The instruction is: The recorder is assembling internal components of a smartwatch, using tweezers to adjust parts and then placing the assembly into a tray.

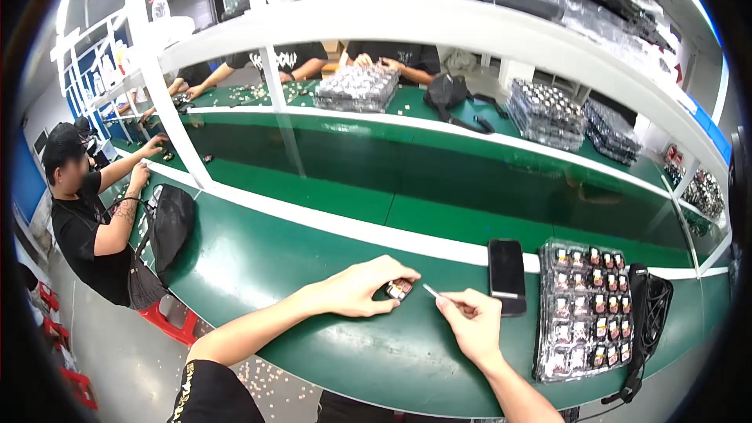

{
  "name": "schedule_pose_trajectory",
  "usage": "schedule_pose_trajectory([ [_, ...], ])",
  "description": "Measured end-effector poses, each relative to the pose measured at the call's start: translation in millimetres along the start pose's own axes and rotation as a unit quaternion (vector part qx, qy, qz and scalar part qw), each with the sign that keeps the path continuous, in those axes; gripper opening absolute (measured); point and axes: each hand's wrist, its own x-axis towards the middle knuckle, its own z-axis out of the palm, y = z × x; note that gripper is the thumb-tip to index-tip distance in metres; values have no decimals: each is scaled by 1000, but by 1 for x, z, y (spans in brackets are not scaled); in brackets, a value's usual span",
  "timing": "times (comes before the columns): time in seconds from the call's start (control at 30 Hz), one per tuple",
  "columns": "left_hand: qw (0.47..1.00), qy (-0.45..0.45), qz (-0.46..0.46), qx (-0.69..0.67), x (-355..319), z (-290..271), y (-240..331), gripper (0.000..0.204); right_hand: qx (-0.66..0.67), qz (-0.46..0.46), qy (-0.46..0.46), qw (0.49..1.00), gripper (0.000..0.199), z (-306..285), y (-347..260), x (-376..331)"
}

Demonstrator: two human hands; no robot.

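My left hand is closed around a small dark part with a pale label-like patch, just above the green work surface. Between the thumb and finger of my right hand is a thin white stick, its tip pointing toward the small part but apart from it. Too little of the stick shows to tell its exact kind. To the right of my right hand lies a black phone. Beyond it stands a stack of clear plastic trays, the top one filled with rows of similar small parts.
A black cable bundle lies right of the trays. A black bag sits on the left of the bench, beside a seated co-worker. Across the green conveyor belt, other people work near more stacked trays. White shelf posts rise beyond the bench.
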Motion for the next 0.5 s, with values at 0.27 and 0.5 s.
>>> schedule_pose_trajectory([
  [0.27, 997, 58, 44, -28, -1, 14, -6, 62, -29, -14, -19, 999, 12, 2, -14, 12],
  [0.5, 997, 65, -10, 40, -6, 13, -8, 63, -66, -9, -45, 997, 13, 3, -18, 3],
])
